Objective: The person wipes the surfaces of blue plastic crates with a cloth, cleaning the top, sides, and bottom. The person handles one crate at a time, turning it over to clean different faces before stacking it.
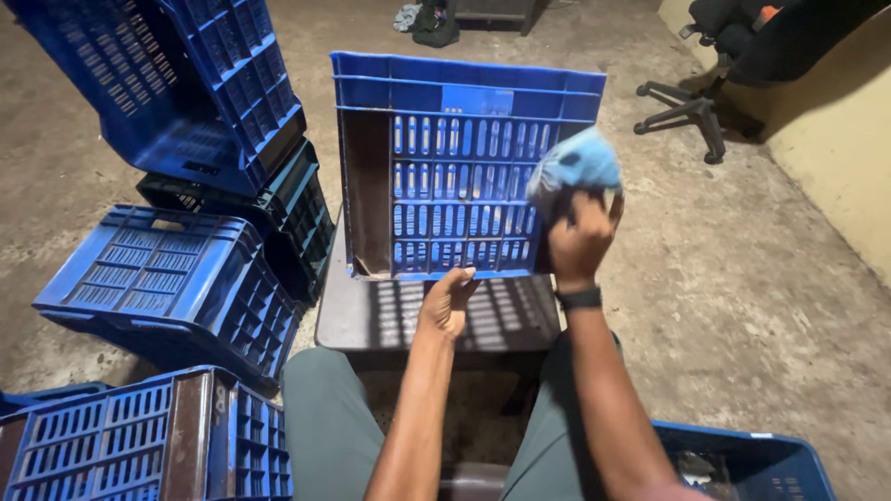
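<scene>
Blue slotted crate point(445, 167) stands on its side on a low dark counter point(371, 320), open mouth facing the person, who sits just below it with knees either side of the counter.

Left hand point(447, 301): at the crate's lower edge, fingers curled loosely against the bottom rim, thumb side up. Half closed, touching the rim; whether it truly grips cannot be told.

Right hand point(580, 239): raised at the crate's right wall, fingers bunched tight around a light blue cloth point(575, 165). Cloth wad sticks up above the fist and presses against the crate's slotted inner face near its right edge. Dark band on that wrist.

Around the crate: left of it, a stack of blue crates point(186, 83) tilted on a dark green one point(288, 218); lower left, another blue crate point(158, 278) lying upturned on the concrete floor point(761, 297); one more at the bottom left corner point(139, 441). Lower right of the crate, a blue crate's rim point(742, 450). Far upper right, an office chair base point(691, 111).
</scene>
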